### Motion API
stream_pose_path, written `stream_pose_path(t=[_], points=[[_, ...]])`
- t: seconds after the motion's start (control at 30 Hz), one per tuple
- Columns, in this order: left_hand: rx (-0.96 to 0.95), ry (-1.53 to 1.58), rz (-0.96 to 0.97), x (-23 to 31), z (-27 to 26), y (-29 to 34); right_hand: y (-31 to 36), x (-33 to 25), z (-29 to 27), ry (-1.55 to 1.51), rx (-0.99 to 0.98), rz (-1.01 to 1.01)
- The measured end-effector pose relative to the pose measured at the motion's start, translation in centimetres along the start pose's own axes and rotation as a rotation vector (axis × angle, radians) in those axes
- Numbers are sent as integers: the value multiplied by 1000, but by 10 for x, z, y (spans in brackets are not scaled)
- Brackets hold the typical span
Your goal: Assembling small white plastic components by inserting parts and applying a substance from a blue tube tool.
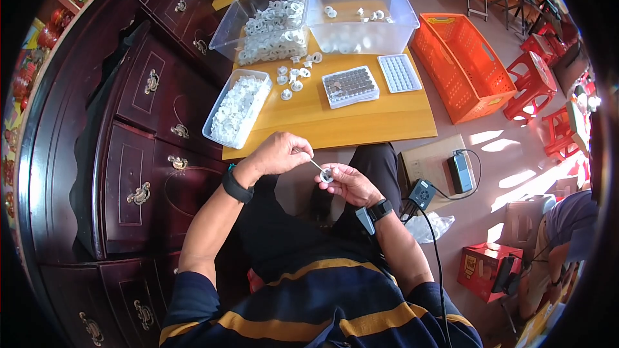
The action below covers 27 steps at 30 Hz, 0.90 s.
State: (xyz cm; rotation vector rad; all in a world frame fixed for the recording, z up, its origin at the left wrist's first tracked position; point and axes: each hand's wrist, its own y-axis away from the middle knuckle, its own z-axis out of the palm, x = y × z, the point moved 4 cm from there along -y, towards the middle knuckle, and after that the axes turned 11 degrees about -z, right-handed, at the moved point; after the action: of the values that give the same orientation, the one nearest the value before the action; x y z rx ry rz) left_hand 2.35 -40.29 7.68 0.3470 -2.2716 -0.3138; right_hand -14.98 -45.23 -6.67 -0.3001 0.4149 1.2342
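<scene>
Over my lap, my right hand (pixel 346 183) pinches a small white ring-shaped plastic part (pixel 327 175) between thumb and fingers. My left hand (pixel 282 153) is closed on a thin light-coloured stick (pixel 315 164), whose far end meets the ring part. Just beyond my hands is the yellow table (pixel 293 130). At its left edge stands a small clear tub (pixel 239 113) heaped with little white pieces. Several loose white plastic fittings (pixel 296 86) lie near the middle. To their right are a white tray of grey round pieces (pixel 351 87) and a paler tray with rows of pockets (pixel 400 73).
Two large clear bins stand at the back: the left bin (pixel 222 42) is piled with white fittings, the right bin (pixel 400 9) holds several. An orange crate (pixel 461 67) sits right of the table. A dark wooden cabinet (pixel 132 129) closes off the left. Black cables (pixel 440 277) hang by my right arm.
</scene>
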Motion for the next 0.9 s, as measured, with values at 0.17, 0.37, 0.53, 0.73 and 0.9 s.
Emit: stream_pose_path(t=[0.17,0.37,0.53,0.73,0.9], points=[[231,-410,144,39,7,23,-1,-1,4,24,25,-24],[340,-585,313,58,22,34,-1,-1,3,17,7,-34],[373,-589,334,61,28,37,0,0,-2,26,5,-44],[346,-506,363,56,17,40,3,-6,4,40,-34,-73],[314,-480,333,53,15,39,4,-7,9,29,-91,-52]])
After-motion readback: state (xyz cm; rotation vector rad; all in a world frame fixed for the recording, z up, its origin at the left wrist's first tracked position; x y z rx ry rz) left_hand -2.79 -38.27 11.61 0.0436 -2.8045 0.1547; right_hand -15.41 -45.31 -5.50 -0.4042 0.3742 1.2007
